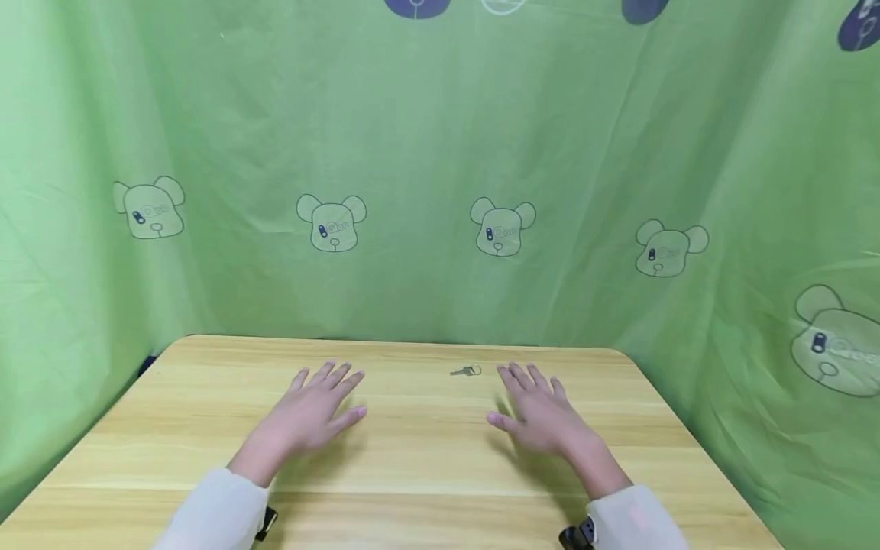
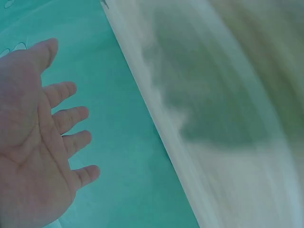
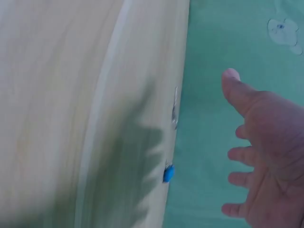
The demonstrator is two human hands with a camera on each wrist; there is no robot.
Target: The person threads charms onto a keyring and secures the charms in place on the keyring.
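In the head view, shows a left hand [image 1: 309, 412] and a right hand [image 1: 543, 416] stretched out over a pale wooden table [image 1: 426, 466], with shadows falling on the wood beneath. On the left, spread wide, with fingers straight and apart; on the right, likewise extended, with the thumb well out to the side. Between the two, nearer to the right fingertips, shows a key [image 1: 461, 372] lying flat near the table's far side, blade toward the left, joined to a thin ring [image 1: 477, 370], touching neither hand. Includes pale sleeves [image 1: 216, 512] and, behind the table, a green curtain [image 1: 412, 137] printed with outlined bear heads [image 1: 334, 227].

In the left wrist view, shows the left palm with thumb uppermost and fingers parted, seen against the curtain. Shows also a broad shadow [image 2: 209, 90] across the wood and, at the top border, a small dark shape [image 2: 105, 4], too small to name.

In the right wrist view, shows the right palm with thumb raised and fingers spread. Places the key, foreshortened, by the table's edge, with a small blue thing [image 3: 168, 174] near it; cannot tell its kind.
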